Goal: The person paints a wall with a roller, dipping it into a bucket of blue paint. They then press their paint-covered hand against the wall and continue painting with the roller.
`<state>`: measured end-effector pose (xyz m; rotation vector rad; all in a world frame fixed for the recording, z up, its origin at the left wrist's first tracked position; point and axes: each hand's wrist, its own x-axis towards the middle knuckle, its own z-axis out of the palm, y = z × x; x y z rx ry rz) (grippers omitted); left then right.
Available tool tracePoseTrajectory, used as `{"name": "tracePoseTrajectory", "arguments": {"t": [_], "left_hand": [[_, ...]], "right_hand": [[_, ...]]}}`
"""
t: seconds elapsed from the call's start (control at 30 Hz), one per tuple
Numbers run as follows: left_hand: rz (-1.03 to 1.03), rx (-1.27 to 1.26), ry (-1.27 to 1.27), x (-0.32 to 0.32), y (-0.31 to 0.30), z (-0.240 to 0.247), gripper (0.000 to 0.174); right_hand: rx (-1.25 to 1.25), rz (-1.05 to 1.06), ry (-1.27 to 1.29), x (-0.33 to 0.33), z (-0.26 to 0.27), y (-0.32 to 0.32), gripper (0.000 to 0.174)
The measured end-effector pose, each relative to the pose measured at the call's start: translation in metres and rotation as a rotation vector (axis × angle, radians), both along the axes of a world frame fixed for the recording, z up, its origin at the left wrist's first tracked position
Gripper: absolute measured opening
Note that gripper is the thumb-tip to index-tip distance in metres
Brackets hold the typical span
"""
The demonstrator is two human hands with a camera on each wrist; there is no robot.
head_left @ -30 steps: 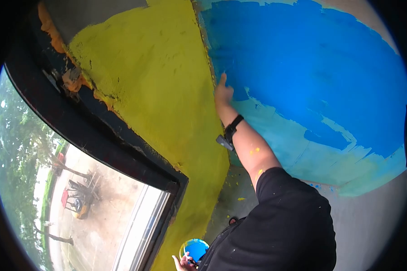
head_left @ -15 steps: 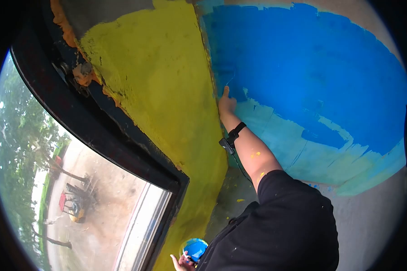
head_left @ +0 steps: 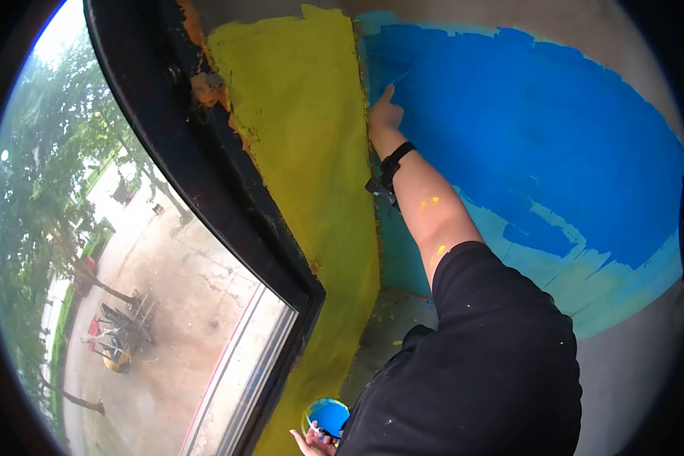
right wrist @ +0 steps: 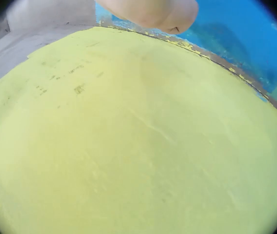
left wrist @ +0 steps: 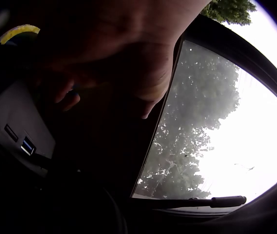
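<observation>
My right hand (head_left: 386, 120) is raised at the wall corner, fingers curled and thumb pointing up along the blue paint (head_left: 509, 121). It grips what looks like a paintbrush coated in blue; only a thin light edge shows past the thumb tip, and the rest blends into the wall. In the right wrist view the thumb (right wrist: 163, 13) sits over the seam between the yellow wall (right wrist: 129, 126) and the blue one. Low down, my left hand (head_left: 311, 444) holds a small paint bucket (head_left: 329, 415) with blue paint inside, thumb sticking out and fingers curled at its side.
A dark window frame (head_left: 205, 190) slants along the left, with trees and a parked vehicle outside. Pale turquoise paint (head_left: 501, 235) lies below the blue area. Paint spots mark the grey floor (head_left: 391, 323).
My right hand went down slightly along the corner, then up to a higher spot on the blue. The view has swung, showing more window. My left hand keeps holding the bucket.
</observation>
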<state>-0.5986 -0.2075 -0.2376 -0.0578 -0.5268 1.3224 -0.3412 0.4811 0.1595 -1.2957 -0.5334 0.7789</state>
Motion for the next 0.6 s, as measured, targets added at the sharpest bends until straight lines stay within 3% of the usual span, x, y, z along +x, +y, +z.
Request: {"name": "tracePoseTrajectory", "arguments": {"t": [0.07,0.17,0.27,0.37,0.47,0.6], "left_hand": [[0.208,-1.37,1.16,0.029,0.019,0.075,0.106],[0.211,-1.354,1.142,0.029,0.02,0.069,0.108],[0.201,-1.405,1.107,0.032,0.028,0.088,0.107],[0.128,-1.44,1.202,0.02,0.025,0.081,0.107],[0.096,-1.376,1.27,0.012,0.027,0.077,0.105],[0.091,-1.235,1.36,-0.004,0.031,0.064,0.103]], "right_hand": [[0.001,0.008,-0.017,0.002,0.018,0.001,0.08],[-0.008,0.109,0.049,0.011,0.004,0.001,0.081],[-0.066,-0.035,-0.167,0.016,-0.087,0.029,0.088],[-0.191,-0.009,-0.233,0.01,-0.155,-0.005,0.089],[-0.247,0.088,-0.264,0.013,-0.233,-0.005,0.086],[-0.258,-0.028,-0.305,0.011,-0.305,-0.03,0.086]]}}
